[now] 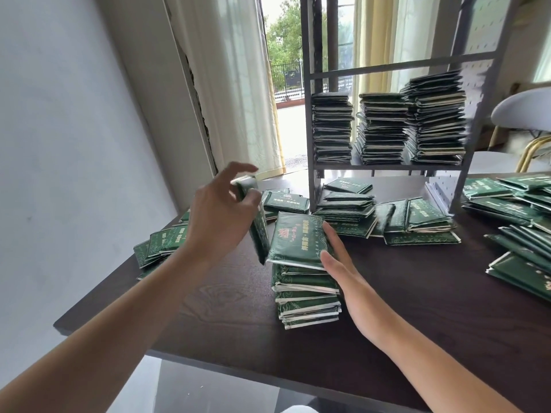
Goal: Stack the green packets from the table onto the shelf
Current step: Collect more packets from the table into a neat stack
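A stack of green packets (304, 281) stands near the middle of the dark table (417, 317). My right hand (340, 263) lies flat against the stack's right side, fingers straight. My left hand (220, 216) pinches one green packet (256, 222) held on edge, just left of the stack's top. Three tall stacks of green packets (384, 126) fill the grey metal shelf (384, 166). More packets lie under the shelf (348, 204).
Loose green packets are scattered at the table's left (161, 242) and right (518, 234). A white wall runs along the left. A white chair (524, 114) stands behind the shelf on the right, and curtains hang at the window behind.
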The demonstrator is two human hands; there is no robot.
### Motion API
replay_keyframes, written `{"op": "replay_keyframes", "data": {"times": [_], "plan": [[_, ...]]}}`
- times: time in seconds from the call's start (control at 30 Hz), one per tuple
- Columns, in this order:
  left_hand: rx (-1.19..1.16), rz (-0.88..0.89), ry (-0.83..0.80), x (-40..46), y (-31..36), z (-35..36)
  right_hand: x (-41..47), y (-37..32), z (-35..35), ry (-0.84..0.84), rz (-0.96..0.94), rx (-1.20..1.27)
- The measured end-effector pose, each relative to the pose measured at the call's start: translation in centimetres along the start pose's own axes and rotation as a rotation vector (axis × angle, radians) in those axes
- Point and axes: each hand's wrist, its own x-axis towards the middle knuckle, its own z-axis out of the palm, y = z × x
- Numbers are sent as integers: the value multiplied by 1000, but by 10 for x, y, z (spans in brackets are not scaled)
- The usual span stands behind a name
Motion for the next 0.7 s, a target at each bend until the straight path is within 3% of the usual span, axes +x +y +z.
{"op": "replay_keyframes", "data": {"times": [0.27, 0.43, 0.7], "plan": [[91, -15, -317, 29, 33, 27, 4, 6, -4, 18, -31, 23], [102, -196, -606, 30, 35, 40, 5, 7, -4, 18, -35, 1], [28, -200, -917, 39, 19, 7, 4, 8, -4, 12, -21, -12]]}}
